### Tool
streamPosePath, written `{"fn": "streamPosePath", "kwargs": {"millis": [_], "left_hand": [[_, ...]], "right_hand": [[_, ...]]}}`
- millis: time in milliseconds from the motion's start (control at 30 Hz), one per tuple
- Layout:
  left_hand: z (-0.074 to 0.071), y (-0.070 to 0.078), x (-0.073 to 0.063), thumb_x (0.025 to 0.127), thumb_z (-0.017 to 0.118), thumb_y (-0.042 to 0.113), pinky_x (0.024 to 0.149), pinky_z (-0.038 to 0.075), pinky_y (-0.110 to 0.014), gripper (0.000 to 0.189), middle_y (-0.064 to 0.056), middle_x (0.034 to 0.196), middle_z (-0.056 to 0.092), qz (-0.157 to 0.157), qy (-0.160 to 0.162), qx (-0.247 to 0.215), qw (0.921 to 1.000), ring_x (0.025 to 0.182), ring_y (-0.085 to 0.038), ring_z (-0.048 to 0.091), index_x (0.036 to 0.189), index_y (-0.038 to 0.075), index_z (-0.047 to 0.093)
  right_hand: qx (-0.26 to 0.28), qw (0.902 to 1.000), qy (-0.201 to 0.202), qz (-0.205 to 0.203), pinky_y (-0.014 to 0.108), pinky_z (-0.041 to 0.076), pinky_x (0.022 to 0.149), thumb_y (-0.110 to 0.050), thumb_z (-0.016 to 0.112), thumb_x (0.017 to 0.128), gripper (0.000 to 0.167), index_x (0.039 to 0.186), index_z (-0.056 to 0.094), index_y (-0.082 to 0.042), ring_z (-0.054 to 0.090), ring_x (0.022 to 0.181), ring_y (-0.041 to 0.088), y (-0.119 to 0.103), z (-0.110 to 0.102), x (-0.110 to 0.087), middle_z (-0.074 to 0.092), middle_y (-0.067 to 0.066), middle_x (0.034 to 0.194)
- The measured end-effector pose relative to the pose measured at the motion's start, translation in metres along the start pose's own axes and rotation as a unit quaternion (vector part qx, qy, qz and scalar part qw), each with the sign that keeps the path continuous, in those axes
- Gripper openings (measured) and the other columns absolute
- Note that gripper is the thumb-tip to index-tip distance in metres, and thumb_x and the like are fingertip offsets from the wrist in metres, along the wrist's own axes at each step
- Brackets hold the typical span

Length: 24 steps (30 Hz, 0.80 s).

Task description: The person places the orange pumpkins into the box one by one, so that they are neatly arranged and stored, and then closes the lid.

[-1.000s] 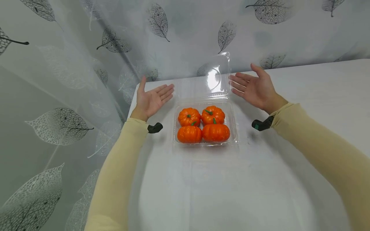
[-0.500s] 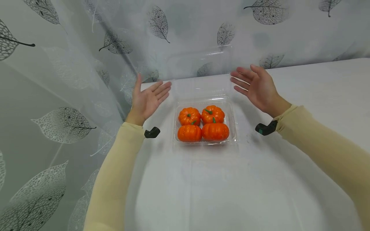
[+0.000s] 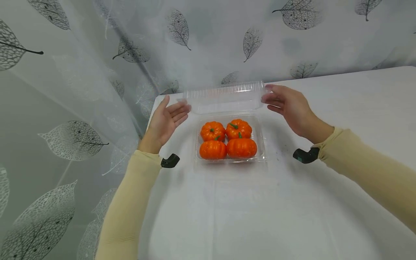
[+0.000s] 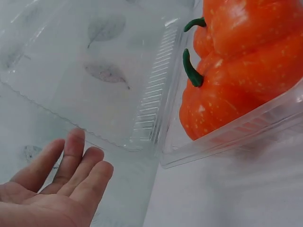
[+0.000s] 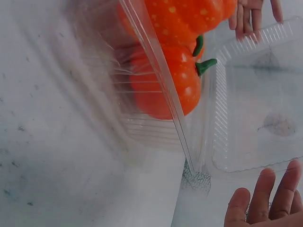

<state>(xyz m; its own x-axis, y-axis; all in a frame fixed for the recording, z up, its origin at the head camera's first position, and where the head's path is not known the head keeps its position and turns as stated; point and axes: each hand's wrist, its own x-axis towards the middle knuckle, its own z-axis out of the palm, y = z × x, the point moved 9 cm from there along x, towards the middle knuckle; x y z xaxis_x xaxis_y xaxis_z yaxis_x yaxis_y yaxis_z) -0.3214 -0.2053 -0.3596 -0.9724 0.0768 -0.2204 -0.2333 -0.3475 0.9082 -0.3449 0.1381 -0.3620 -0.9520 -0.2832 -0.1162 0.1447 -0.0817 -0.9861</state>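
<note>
A clear plastic clamshell box (image 3: 198, 157) stands on the table with several small orange pumpkins (image 3: 242, 148) in its base. Green stems top the pumpkins. Its hinged lid (image 3: 224, 104) is raised at the far side and tilts over toward the base. At the lid's left edge is my left hand (image 3: 162, 122), fingers straight, palm facing inward. My right hand (image 3: 294, 110) is at the lid's right edge, fingers extended and slightly bent. In the left wrist view the fingertips lie very near the lid's rim; whether either hand touches it, I cannot tell.
A white cloth covers the table (image 3: 240, 216). Behind and to the left hangs a grey curtain (image 3: 208, 32) with leaf prints, close to the table's far edge. A small black device (image 3: 170, 161) sits at my left wrist, another (image 3: 306, 155) at my right.
The lid has swung from leaning back against the curtain to tilting forward over the far side. Both hands have come lower and nearer along with it. The pumpkins have stayed in place.
</note>
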Motion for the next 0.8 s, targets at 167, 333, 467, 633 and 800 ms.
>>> {"fn": "streamPosePath", "kwargs": {"millis": [167, 333, 467, 633, 800], "left_hand": [[-0.001, -0.009, -0.012, 0.107, 0.049, 0.026, 0.112, 0.04, -0.037, 0.029, -0.012, 0.125, 0.059, 0.006, 0.012, 0.043, 0.999, 0.132, -0.034, 0.048, 0.116, 0.001, 0.062], [-0.001, -0.019, -0.025, 0.106, 0.051, 0.015, 0.112, 0.04, -0.035, 0.038, -0.012, 0.138, 0.054, 0.035, 0.012, 0.089, 0.9953, 0.133, -0.028, 0.05, 0.138, -0.005, 0.053], [-0.001, -0.028, -0.037, 0.104, 0.056, 0.014, 0.112, 0.039, -0.031, 0.043, -0.011, 0.146, 0.052, 0.063, 0.02, 0.147, 0.987, 0.133, -0.024, 0.051, 0.143, -0.004, 0.052], [-0.004, -0.037, -0.052, 0.101, 0.06, 0.01, 0.109, 0.042, -0.03, 0.04, -0.008, 0.14, 0.059, 0.102, 0.045, 0.187, 0.9761, 0.13, -0.02, 0.054, 0.14, 0.002, 0.058], [-0.011, -0.052, -0.062, 0.1, 0.061, 0.005, 0.107, 0.044, -0.029, 0.046, -0.01, 0.142, 0.057, 0.1, 0.063, 0.217, 0.9692, 0.132, -0.019, 0.053, 0.145, 0.003, 0.052]], "right_hand": [[-0.062, 0.9981, 0.008, -0.002, 0.038, 0.036, 0.115, -0.039, 0.042, 0.109, 0.055, 0.153, 0.038, -0.006, 0.044, 0.132, 0.025, 0.003, 0.006, -0.017, 0.042, 0.009, 0.147], [-0.083, 0.9965, 0.004, 0.006, 0.038, 0.033, 0.116, -0.032, 0.042, 0.11, 0.053, 0.155, 0.033, -0.005, 0.039, 0.138, 0.022, 0.016, 0.01, -0.033, 0.036, 0.009, 0.155], [-0.094, 0.9952, -0.004, 0.026, 0.043, 0.03, 0.118, -0.031, 0.043, 0.109, 0.057, 0.158, 0.025, -0.007, 0.034, 0.143, 0.026, 0.031, 0.011, -0.042, 0.03, 0.011, 0.16], [-0.113, 0.9902, -0.037, 0.074, 0.047, 0.031, 0.117, -0.031, 0.049, 0.107, 0.067, 0.161, 0.016, -0.009, 0.03, 0.145, 0.029, 0.051, 0.013, -0.051, 0.024, 0.012, 0.163], [-0.121, 0.9819, -0.092, 0.112, 0.037, 0.043, 0.109, -0.033, 0.052, 0.106, 0.072, 0.161, 0.013, -0.008, 0.036, 0.141, 0.033, 0.065, 0.018, -0.064, 0.023, 0.015, 0.163]]}}
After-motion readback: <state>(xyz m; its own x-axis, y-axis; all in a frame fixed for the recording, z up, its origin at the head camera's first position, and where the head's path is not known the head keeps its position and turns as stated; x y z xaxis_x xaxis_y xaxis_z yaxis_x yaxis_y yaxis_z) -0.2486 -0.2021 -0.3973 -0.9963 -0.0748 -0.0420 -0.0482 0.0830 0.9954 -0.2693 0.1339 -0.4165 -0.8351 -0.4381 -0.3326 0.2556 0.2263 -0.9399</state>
